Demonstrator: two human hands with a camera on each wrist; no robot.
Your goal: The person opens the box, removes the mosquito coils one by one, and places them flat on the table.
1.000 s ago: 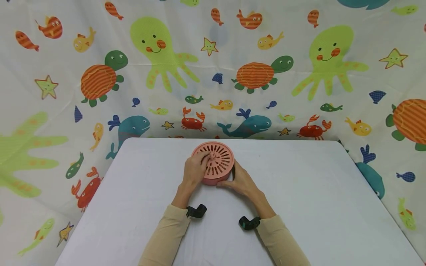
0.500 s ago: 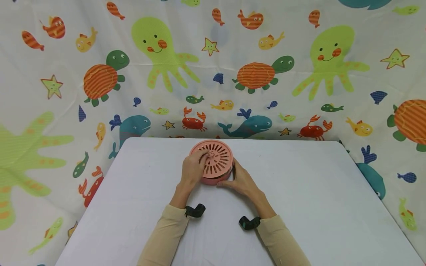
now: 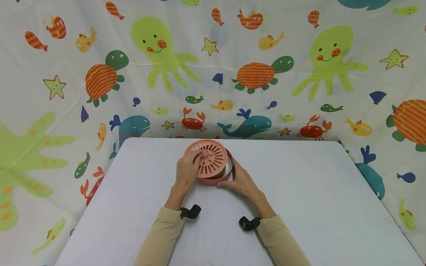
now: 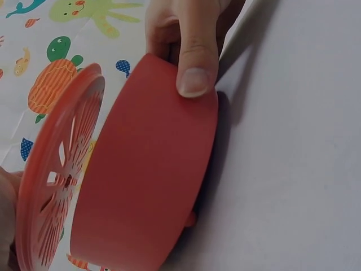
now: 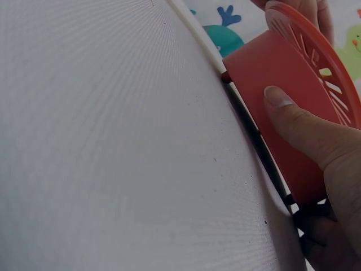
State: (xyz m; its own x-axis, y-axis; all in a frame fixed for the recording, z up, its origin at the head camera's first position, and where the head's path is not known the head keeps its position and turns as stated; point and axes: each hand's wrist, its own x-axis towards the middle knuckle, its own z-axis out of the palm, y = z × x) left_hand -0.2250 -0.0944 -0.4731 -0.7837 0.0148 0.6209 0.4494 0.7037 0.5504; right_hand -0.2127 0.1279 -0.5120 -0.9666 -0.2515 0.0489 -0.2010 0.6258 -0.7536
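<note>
Left hand (image 3: 187, 170) pinches the central knob (image 3: 205, 154) of the slotted pink lid (image 3: 214, 162), fingertips together on it. Relative to the round base (image 3: 212, 182), the lid sits above and offset leftward, baring a crescent of the base's right interior; what lies inside is too small to tell. The left wrist view shows a gap between the two, though I cannot tell whether they touch at the far edge. Right hand (image 3: 242, 180) is clamped on the base's right side, thumb on its near wall. To shift the lid well, I would keep that grip firm so the base stays put, hold the knob centrally, and raise the lid enough that its rim does not scrape the base's edge.
</note>
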